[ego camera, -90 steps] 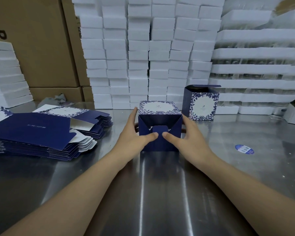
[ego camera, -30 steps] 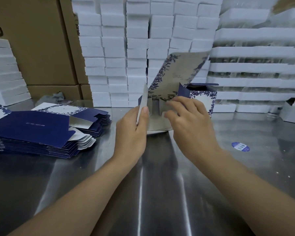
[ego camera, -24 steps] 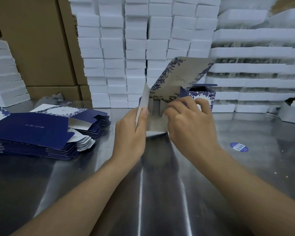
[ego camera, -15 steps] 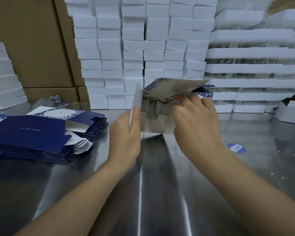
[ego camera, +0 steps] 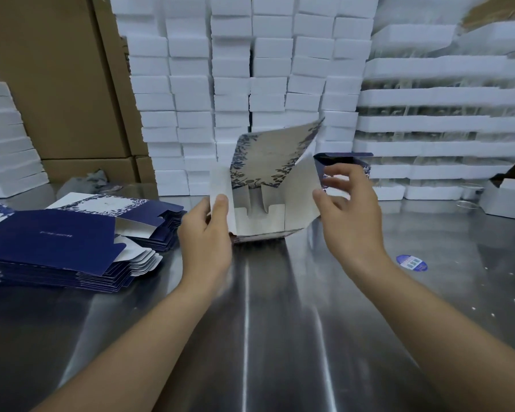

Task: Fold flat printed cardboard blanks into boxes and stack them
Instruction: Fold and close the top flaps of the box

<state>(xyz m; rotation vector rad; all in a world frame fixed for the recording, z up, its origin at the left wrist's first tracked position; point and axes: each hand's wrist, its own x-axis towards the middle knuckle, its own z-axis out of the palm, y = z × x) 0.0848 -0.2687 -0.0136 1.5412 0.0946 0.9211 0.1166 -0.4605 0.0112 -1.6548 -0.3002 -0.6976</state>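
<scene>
A steel table (ego camera: 250, 337) fills the foreground, with a wall of white foam blocks (ego camera: 232, 84) and brown cartons (ego camera: 57, 84) behind it. A pile of flat blue blanks (ego camera: 51, 242) lies on the left. The half-folded box (ego camera: 262, 215) stands mid-table, its open side towards the camera and its printed lid (ego camera: 271, 156) raised. A finished box (ego camera: 342, 159) sits just behind it. The left hand (ego camera: 205, 236) pinches the box's left flap; the right hand (ego camera: 351, 215) is spread loosely, thumb at the right flap's edge. A small blue sticker (ego camera: 411, 262) lies to the right
</scene>
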